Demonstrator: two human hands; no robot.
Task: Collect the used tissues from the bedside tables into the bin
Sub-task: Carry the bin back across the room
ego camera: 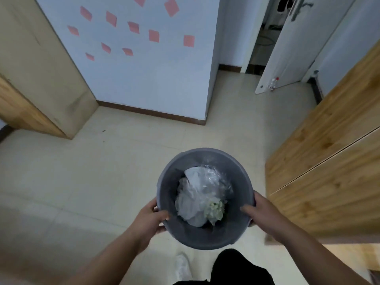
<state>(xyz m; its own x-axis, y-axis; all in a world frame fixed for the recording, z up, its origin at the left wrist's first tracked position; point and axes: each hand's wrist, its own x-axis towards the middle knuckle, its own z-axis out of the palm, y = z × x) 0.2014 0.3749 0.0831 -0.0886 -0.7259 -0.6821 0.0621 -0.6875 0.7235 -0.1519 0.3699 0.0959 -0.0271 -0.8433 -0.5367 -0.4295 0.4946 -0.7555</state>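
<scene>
A person's left hand [151, 218] and right hand [262, 212], fingers clamped on the rim, hold a grey bin [205, 150]; crumpled tissues [191, 202], apparently, lie inside.

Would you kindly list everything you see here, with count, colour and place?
bin: one, grey, held up, lower centre.
crumpled waste: several pieces, white, clear and one yellowish-green, inside the bin.
paper notes: about a dozen, pink, on the white wall.
wooden furniture: two, light brown, left and right edges.
door: one, white, open, upper right.
bottle: one, clear with red cap, at the door's foot.
floor: cream tiles.
shoe: one, white, bottom edge.
left hand: grips the bin's left rim.
right hand: grips the bin's right rim.
</scene>
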